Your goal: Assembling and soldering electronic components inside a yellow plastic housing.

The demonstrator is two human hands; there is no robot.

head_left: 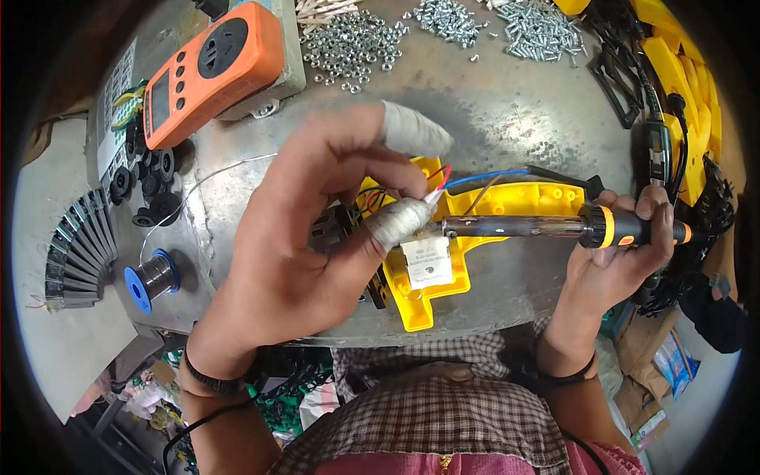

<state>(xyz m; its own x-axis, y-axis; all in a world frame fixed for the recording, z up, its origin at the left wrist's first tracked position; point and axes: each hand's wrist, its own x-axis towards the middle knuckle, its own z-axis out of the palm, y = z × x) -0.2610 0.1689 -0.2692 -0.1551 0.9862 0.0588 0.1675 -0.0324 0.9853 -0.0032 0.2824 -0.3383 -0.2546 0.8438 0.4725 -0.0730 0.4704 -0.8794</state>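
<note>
My left hand (277, 261), with pale tape wrapped round the thumb and one finger, is over the work. Its thumb and a fingertip pinch together near the end of a red wire (448, 169) and a blue wire (489, 176). In my right hand (603, 273) is a soldering iron (518, 227) by its black and yellow handle, its shaft pointing left. The iron's tip is close to my left thumb; whether it touches anything is hidden. Below lies a yellow plastic housing (546, 198), with a white box-shaped component (427, 267) over it. My left hand partly covers a dark board.
A solder spool (155, 279) stands at left, its strand running toward my hand. Behind are an orange meter (218, 67), metal nuts (352, 47) and screws (542, 30). Black round parts (158, 186) lie left; yellow housings (681, 79) and black cables line the right.
</note>
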